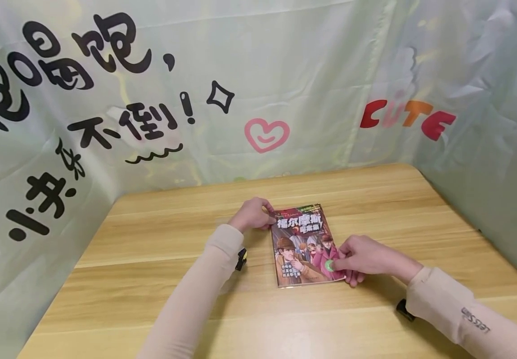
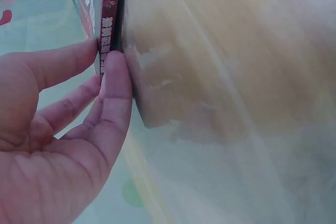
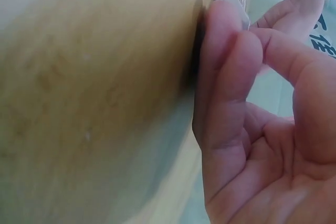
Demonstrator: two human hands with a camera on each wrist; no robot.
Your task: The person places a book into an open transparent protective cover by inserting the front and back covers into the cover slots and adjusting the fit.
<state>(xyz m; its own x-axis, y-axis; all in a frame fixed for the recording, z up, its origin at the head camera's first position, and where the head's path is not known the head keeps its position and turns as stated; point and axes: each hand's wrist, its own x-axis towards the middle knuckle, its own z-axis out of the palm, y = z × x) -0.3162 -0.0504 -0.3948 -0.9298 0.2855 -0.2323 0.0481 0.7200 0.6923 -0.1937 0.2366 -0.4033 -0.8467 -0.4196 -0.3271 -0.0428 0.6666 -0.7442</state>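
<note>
A paperback book with a colourful illustrated cover and large white characters lies face up on the wooden table. At its upper left edge my left hand pinches the spine side; the left wrist view shows the book's red spine between thumb and fingers. My right hand grips the lower right corner, thumb on the cover beside a green round mark and other fingers at the edge. That corner looks slightly raised. In the right wrist view, the fingers hide most of the book.
The wooden table has rounded far corners. Pale fabric printed with black characters, a pink heart and coloured letters hangs behind it and at both sides. A dark device sits under the right cuff, another at the left.
</note>
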